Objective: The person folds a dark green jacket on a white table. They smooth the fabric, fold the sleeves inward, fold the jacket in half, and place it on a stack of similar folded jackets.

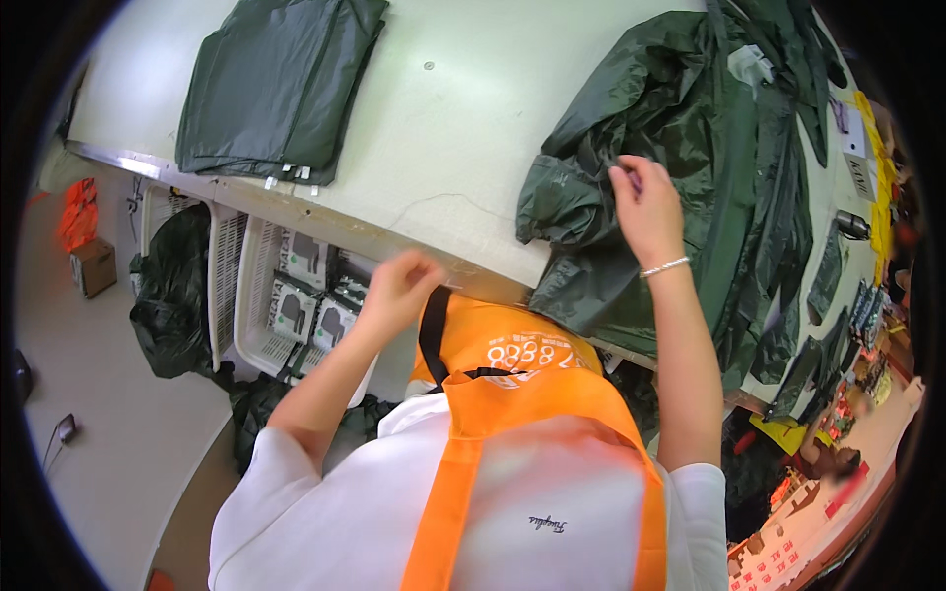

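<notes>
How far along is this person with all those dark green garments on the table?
Done: one folded stack lies flat at the table's far left. In hand: the right hand pinches the crumpled green garment; the left hand hovers at the table edge. Left: more loose green garments heaped alongside.

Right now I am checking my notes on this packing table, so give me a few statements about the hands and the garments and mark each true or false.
1. The right hand pinches the crumpled dark green raincoat on the table. True.
2. The left hand rests on the folded green stack. False: it hovers at the table's near edge, apart from the stack.
3. A beaded bracelet sits on the right wrist. True.
4. The person wears a blue apron. False: the apron is orange.
5. White baskets below the table hold packaged items. True.
</notes>
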{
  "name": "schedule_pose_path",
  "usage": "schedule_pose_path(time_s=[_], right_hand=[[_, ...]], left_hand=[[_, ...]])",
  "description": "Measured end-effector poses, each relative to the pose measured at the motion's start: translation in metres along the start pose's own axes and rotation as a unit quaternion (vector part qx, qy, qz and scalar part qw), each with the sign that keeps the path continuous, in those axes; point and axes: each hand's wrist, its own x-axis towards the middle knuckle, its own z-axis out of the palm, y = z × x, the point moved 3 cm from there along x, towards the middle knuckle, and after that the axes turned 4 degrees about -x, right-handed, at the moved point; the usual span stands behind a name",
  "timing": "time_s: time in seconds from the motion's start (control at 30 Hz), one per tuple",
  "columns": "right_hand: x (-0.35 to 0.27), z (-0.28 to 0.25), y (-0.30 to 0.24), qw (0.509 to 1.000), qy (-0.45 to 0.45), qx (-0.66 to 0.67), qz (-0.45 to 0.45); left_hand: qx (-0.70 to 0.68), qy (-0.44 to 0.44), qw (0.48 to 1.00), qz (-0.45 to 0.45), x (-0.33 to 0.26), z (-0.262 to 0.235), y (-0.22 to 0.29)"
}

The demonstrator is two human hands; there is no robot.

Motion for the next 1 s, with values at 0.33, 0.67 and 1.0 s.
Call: schedule_pose_path(time_s=[0.33, 0.67, 1.0], right_hand=[[-0.011, 0.014, -0.013, 0.99, -0.028, 0.135, -0.002], [-0.024, 0.047, 0.078, 0.904, -0.103, 0.341, 0.235], [-0.066, -0.011, -0.021, 0.978, 0.069, 0.195, -0.005]], left_hand=[[0.568, -0.058, 0.813, -0.115, -0.199, 0.051, -0.29], [0.073, 0.134, 0.974, 0.166, 0.031, 0.062, 0.015], [-0.24, -0.037, 0.956, 0.164, 0.076, 0.107, 0.081]])
